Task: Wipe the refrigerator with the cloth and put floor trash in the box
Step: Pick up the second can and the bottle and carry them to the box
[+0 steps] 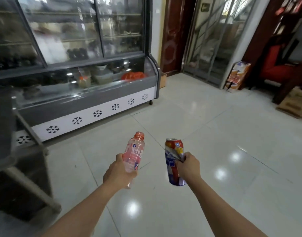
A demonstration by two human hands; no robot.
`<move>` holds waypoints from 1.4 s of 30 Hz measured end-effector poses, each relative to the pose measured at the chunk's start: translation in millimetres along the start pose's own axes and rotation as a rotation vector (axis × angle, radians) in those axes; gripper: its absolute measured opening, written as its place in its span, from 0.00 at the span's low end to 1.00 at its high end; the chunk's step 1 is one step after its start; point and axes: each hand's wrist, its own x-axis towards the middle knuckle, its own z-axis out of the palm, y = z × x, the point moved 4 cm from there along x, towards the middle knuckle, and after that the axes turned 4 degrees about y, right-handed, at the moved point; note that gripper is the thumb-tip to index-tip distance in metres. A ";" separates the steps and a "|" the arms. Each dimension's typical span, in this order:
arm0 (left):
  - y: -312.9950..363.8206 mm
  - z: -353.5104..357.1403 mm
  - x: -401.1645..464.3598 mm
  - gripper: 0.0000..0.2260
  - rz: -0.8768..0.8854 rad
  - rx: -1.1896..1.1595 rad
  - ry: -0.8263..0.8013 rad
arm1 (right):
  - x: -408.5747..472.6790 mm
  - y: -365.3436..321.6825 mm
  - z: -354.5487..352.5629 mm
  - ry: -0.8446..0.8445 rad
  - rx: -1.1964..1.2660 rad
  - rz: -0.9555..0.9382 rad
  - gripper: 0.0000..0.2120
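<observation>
Glossy white floor tiles [206, 117] spread wide ahead of us, open beyond both grips. Our left grip [118, 171] curls round a capless pink bottle [134, 151]; our right grip [187, 165] clasps a dented can [173, 161]. The refrigerator [81, 69] edges the floor far left of them; cardboard boxes [238, 75] stand far right.

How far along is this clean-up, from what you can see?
Midway, it seems. The left hand grips a clear pink plastic bottle; the right hand holds a red-and-blue drink can. Neither is boxed yet. No cloth shows, so the glass-fronted refrigerator can't be judged.
</observation>
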 end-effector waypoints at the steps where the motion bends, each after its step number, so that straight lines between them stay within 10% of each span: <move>1: 12.0 2.6 18.6 0.31 0.013 0.006 -0.014 | 16.9 -2.8 -3.0 0.013 -0.004 0.011 0.05; 42: 644.6 202.4 683.7 0.33 0.228 -0.287 -0.080 | 895.0 -68.5 -203.9 0.238 0.063 -0.015 0.06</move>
